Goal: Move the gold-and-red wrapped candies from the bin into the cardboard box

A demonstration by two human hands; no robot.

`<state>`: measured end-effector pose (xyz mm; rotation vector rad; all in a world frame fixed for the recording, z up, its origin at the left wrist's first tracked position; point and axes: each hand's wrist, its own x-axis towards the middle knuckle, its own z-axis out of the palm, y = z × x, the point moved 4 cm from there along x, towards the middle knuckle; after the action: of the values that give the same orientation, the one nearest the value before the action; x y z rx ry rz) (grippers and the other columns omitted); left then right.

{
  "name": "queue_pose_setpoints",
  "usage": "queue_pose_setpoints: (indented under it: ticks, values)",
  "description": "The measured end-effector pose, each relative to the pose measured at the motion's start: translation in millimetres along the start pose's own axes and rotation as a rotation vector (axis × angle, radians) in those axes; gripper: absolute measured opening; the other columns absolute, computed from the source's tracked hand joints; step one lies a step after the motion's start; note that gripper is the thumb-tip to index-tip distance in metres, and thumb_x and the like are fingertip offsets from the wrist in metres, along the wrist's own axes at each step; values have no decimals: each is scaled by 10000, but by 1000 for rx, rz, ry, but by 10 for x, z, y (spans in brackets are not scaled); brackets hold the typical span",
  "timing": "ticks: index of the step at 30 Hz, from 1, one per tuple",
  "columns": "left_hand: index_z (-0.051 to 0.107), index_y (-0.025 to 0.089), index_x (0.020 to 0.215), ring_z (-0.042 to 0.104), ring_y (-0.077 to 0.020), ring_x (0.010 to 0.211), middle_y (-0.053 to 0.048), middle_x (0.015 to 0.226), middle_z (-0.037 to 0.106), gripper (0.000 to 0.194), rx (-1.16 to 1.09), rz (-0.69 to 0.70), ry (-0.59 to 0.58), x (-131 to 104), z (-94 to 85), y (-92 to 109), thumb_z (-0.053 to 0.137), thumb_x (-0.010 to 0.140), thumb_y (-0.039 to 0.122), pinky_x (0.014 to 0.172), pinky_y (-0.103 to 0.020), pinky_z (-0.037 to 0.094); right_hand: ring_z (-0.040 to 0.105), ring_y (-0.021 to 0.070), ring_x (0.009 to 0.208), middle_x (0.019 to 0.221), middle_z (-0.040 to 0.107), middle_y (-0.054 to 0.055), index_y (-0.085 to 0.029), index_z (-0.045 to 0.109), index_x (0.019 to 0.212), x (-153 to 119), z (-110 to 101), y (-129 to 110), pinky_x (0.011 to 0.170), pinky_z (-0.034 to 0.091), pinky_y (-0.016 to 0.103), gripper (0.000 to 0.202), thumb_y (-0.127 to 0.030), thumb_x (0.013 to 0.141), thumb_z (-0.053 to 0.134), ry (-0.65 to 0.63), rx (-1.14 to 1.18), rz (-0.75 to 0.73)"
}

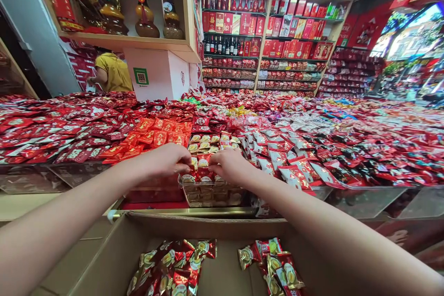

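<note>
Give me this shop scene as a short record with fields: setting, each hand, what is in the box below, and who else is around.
setting: shop counter heaped with red wrapped sweets, shelves of bottles and boxes behind
left hand: fingers on small packets in a clear bin, grip unclear
right hand: on the same packets, fingertips close to the left hand's
packets: red and gold wrappers, stacked in rows
cardboard box: below the counter, open, loose red and gold sweets inside
other person: yellow top, behind the counter at left
</note>
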<state>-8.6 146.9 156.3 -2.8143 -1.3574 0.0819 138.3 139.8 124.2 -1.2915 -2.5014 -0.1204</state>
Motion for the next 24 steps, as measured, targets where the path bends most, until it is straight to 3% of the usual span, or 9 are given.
queue_pose_setpoints:
  ticks: [4,8,14,16,20,24]
  values:
    - [652,200,732,570,-151,681,-3,718,650,122,-9,17,6,125,51,93,536,698,182,602,-197,377,559,188,762,772,673,26,-218,630,752,14,25,-9,676,306,312,164,-300,778,490,8,7,-3]
    - [615,185,669,546,-157,587,-1,623,616,95,-21,-20,23,106,52,121,522,685,170,518,-209,363,567,189,761,777,675,34,-216,632,749,4,27,-15,684,307,318,160,-301,772,499,6,-2,5]
    - [570,177,971,554,-166,824,-53,935,617,252,-61,55,133,74,57,164,498,763,299,683,-213,409,571,205,784,801,673,53,-212,630,824,13,-52,-19,705,336,332,175,-320,749,514,-56,50,42]
    - [613,183,901,555,-164,802,-47,877,630,216,-53,85,140,119,93,194,468,788,296,689,-216,399,564,219,819,815,672,65,-216,633,871,8,-72,13,709,348,335,198,-307,730,527,-88,44,53]
    - [634,179,669,529,-137,589,-13,625,606,208,-36,101,123,199,195,224,454,770,208,558,-209,368,557,209,848,786,677,45,-242,660,807,-11,-64,86,766,347,350,168,-233,726,513,-105,31,60]
    - [623,179,643,514,-134,546,-10,603,594,190,-40,95,119,212,248,183,467,750,195,499,-209,343,573,183,822,816,681,40,-229,658,827,-28,-47,103,758,371,309,183,-213,724,509,-93,64,48]
